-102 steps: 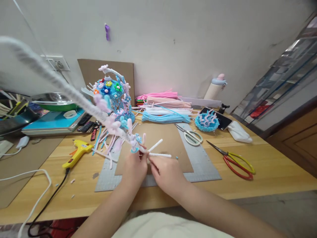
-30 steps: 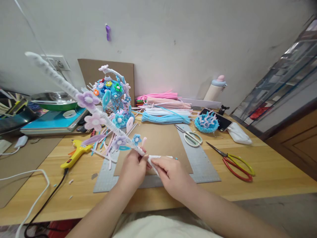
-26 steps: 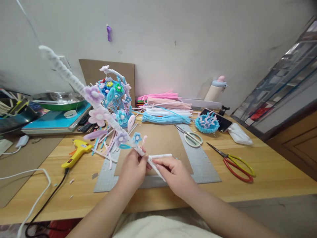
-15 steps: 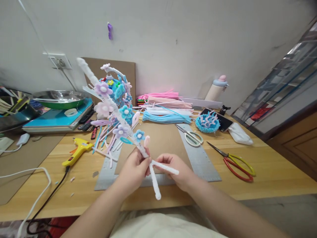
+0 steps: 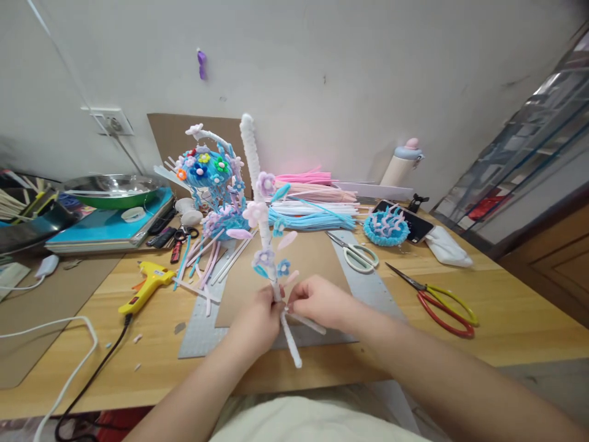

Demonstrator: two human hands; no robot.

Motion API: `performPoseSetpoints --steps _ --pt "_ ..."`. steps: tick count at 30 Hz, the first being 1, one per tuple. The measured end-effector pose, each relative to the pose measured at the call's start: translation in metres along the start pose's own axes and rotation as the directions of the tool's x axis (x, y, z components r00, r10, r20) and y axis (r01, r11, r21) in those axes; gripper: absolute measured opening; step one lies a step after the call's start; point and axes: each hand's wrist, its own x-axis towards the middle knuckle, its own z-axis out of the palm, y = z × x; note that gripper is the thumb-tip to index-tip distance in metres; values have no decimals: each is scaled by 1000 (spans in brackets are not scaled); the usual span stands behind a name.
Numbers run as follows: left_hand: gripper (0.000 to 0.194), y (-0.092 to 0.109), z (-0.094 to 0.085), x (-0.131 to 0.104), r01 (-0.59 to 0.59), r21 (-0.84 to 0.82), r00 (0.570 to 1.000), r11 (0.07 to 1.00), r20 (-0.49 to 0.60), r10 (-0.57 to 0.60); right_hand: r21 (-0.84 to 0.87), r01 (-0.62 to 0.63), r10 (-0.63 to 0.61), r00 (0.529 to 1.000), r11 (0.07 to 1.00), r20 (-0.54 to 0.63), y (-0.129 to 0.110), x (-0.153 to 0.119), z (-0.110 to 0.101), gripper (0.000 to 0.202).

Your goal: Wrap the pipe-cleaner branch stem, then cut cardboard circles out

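A white fuzzy pipe-cleaner flower stem [image 5: 250,147], bearing lilac, pink and blue flowers and small leaves, stands nearly upright in front of me. My left hand [image 5: 260,319] is closed around its lower part. Below that grip the stem splits into two white prongs, one pointing down and one to the right. At the fork, my right hand [image 5: 319,301] pinches with its fingertips beside the stem; whatever lies between them is too small to make out. Beneath the hands lies a brown cardboard sheet [image 5: 317,258] on a grey cutting mat [image 5: 377,307].
Bundled pipe cleaners [image 5: 317,218] lie at the back. A finished blue flowered piece [image 5: 207,172] stands back left, a blue-and-pink coral-like piece [image 5: 386,227] right. A yellow glue gun [image 5: 150,285], white-handled scissors [image 5: 359,255] and red-yellow scissors [image 5: 442,307] rest on the table.
The flower stem has swung from leaning left to nearly upright. My right hand has moved left and up to the fork, its fingers now pinching there.
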Motion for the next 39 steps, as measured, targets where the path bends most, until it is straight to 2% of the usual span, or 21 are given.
performPoseSetpoints --steps 2,4,5,7,10,13,14,16,17,19,21,23,27,29,31,35,37,39 --pt "9 0 1 4 40 -12 997 999 -67 -41 -286 164 -203 973 944 -110 -2 -10 8 16" --pt "9 1 0 5 55 -21 993 998 -104 -57 -593 304 -433 897 745 -85 0 -19 15 18" --pt "9 1 -1 5 62 -28 991 998 -116 -65 -685 339 -504 862 645 -48 4 -23 18 19" --pt "8 1 -2 4 76 -66 987 995 -139 -85 -737 361 -566 824 571 -34 14 -28 23 26" --pt "8 -1 -1 3 84 -158 982 984 -156 -108 -670 368 -618 767 645 -174 34 -28 35 38" --pt "9 -3 3 3 81 -298 988 951 -99 -115 -425 434 -585 734 794 -344 50 -20 46 34" --pt "9 -2 3 4 83 -345 991 935 -74 -115 -305 454 -545 741 837 -393 54 -16 48 31" --pt "10 1 3 2 86 -417 994 905 -23 -105 -47 468 -444 795 882 -414 57 -8 47 26" --pt "10 3 2 1 84 -435 996 896 9 -88 70 455 -400 838 888 -370 56 -3 44 28" --pt "11 7 -1 -2 77 -468 994 880 99 -34 236 382 -342 919 893 -195 53 4 34 32" --pt "10 7 -4 -4 73 -484 982 872 188 22 290 297 -296 954 910 -49 46 10 20 31" --pt "9 6 -7 -6 71 -469 969 881 241 51 231 277 -280 960 933 -21 37 13 6 24" --pt "8 5 -12 -5 71 -427 963 901 264 50 41 372 -369 927 927 -70 25 15 -7 18" --pt "9 8 -13 -5 68 -442 967 894 250 50 87 368 -360 928 926 -94 25 15 -6 19" --pt "10 11 -13 -5 62 -471 974 880 220 49 212 334 -316 942 919 -114 27 16 1 20" --pt "13 14 -9 -6 31 -532 988 846 142 54 442 302 -270 953 845 -136 33 16 20 28" --pt "11 14 -7 -7 21 -529 991 849 121 51 484 305 -266 952 820 -149 34 15 24 29" --pt "10 12 -7 -9 25 -493 991 869 124 42 466 293 -248 956 835 -156 32 15 21 27"
